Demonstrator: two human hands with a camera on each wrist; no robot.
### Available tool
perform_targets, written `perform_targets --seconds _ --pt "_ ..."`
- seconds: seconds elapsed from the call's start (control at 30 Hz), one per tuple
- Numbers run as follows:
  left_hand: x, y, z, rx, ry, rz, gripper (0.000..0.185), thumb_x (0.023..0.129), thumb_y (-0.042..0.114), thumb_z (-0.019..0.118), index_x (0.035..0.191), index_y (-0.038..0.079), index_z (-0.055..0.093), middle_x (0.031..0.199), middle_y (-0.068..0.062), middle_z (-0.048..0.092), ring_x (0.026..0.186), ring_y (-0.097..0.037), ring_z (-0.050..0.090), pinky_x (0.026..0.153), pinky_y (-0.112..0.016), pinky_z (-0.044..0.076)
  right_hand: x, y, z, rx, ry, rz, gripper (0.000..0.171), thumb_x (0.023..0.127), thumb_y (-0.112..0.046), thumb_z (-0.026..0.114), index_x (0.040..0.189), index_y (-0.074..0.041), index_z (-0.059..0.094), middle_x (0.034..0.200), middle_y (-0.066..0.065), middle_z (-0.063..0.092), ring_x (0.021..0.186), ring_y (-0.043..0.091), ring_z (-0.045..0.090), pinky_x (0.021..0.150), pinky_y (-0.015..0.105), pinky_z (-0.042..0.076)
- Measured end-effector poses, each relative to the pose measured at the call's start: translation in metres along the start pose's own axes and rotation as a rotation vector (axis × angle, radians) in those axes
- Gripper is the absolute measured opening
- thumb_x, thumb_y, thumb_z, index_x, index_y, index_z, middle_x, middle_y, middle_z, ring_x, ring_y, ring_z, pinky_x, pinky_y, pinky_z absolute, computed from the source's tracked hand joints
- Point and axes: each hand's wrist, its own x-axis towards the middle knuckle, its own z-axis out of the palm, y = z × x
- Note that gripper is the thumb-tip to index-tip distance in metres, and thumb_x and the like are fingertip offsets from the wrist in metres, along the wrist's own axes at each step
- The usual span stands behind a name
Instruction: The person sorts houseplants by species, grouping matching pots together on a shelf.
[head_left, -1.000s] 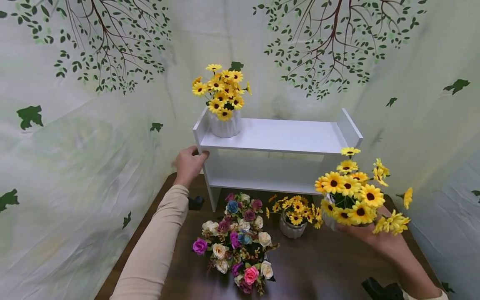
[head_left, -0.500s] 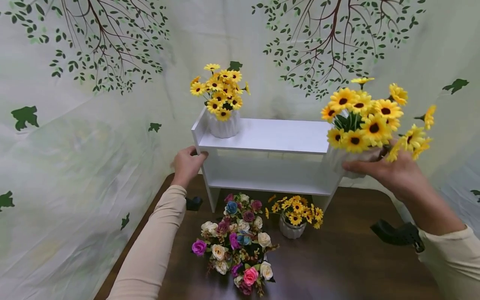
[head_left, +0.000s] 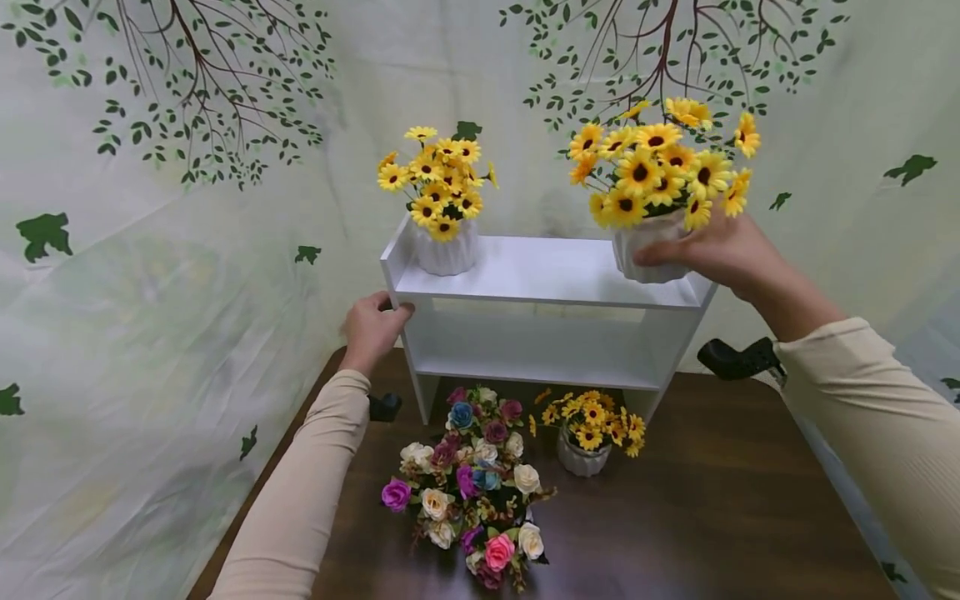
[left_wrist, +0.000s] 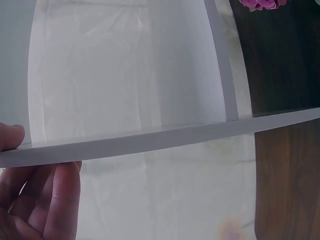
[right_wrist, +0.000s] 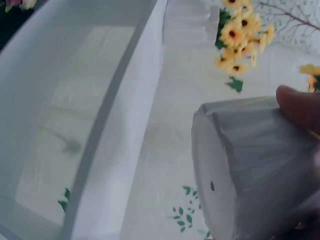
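Observation:
My right hand [head_left: 723, 250] grips a white ribbed pot [head_left: 637, 250] of yellow sunflowers [head_left: 660, 171] over the right end of the white shelf unit [head_left: 540, 271]. In the right wrist view the underside of the held pot [right_wrist: 212, 185] shows, apart from the shelf board [right_wrist: 132, 135]. With thumb and fingers, my left hand [head_left: 372, 329] pinches the left side panel's edge [left_wrist: 135, 143]; the left wrist view shows the thumb on one face and fingers on the other. A second sunflower pot [head_left: 448, 250] stands upright on the top board's left end.
On the brown table [head_left: 720, 500], a smaller pot of yellow flowers [head_left: 583, 454] stands in front of the shelf. Left of it spreads a bunch of mixed roses [head_left: 480, 492]. A leaf-printed cloth [head_left: 165, 292] hangs behind and at the sides.
From low at the right, my right hand has lifted the sunflower pot up and then left over the top board. The left hand keeps its hold on the side panel.

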Motion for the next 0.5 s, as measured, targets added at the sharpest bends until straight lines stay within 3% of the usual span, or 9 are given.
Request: perform_targets --seconds 0.1,0.23,0.33,0.5 --pt "0.001 0.000 0.002 -0.009 -0.001 0.020 0.039 0.088 0.029 0.063 0.117 0.004 0.071 0.115 -0.017 0.073 0.099 -0.031 0.067 0.077 -0.038 0.053 0.016 -0.001 -0.004 -0.018 -0.007 0.013 0.084 0.073 -0.007 0.085 0.144 -0.029 0.044 0.142 -0.003 0.049 0.130 0.015 0.043 0.115 0.049 0.030" --pt "0.000 -0.001 0.004 -0.041 -0.015 0.033 0.039 0.088 0.028 0.064 0.117 0.003 0.071 0.116 -0.018 0.072 0.101 -0.032 0.067 0.082 -0.043 0.054 0.033 -0.004 -0.011 -0.042 0.011 -0.075 0.088 0.071 -0.005 0.086 0.145 -0.027 0.045 0.144 0.001 0.049 0.130 0.016 0.043 0.117 0.046 0.028" --pt "-0.001 -0.001 0.002 -0.045 -0.017 0.025 0.041 0.088 0.030 0.063 0.118 0.004 0.070 0.119 -0.018 0.071 0.103 -0.032 0.067 0.083 -0.043 0.054 0.045 -0.010 -0.013 -0.086 0.024 -0.080 0.088 0.071 -0.009 0.087 0.145 -0.028 0.043 0.147 0.001 0.048 0.131 0.017 0.042 0.118 0.046 0.028" --pt "-0.001 -0.001 0.001 -0.028 0.000 0.017 0.040 0.087 0.031 0.062 0.117 0.004 0.071 0.118 -0.017 0.072 0.102 -0.032 0.066 0.079 -0.038 0.052 0.061 -0.020 -0.012 -0.145 0.015 0.061 0.090 0.074 -0.026 0.087 0.149 -0.033 0.038 0.155 0.000 0.043 0.139 0.021 0.039 0.119 0.050 0.026"
